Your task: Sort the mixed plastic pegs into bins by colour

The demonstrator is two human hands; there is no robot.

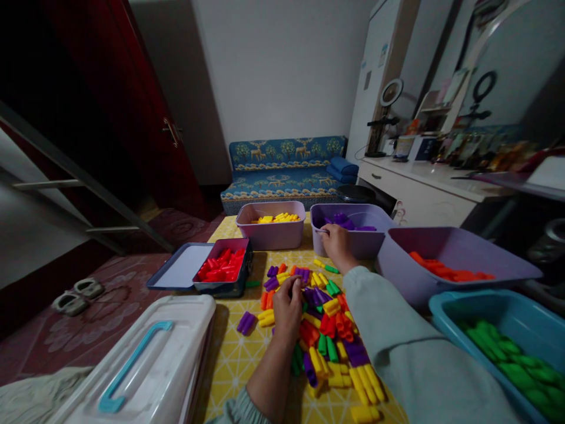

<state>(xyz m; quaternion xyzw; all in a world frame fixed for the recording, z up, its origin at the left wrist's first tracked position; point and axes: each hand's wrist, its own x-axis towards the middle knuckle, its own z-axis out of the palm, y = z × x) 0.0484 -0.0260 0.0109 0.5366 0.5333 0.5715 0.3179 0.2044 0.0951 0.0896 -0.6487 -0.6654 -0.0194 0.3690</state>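
A dim room, viewed from my remote post through the head camera: a blue patterned sofa stands against the far wall, with a red door to the left and a white dressing table to the right. In the foreground, a yellow patterned cloth carries a loose pile of tube-like pieces in yellow, red, orange, purple and green. The left hand is over the pile's left part, fingers bent and thumb near the fingertips; I cannot tell whether they pinch a piece. The right hand reaches past the pile to the near rim of the purple-piece bin, fingers drawn together; I cannot tell what, if anything, they grip. Beside that bin, to its left, is a bin of yellow pieces; to its right, a lilac bin of orange-red pieces and, nearer, a teal tub of green pieces. Left of the pile I note an open dark case of red pieces and a white lidded box.
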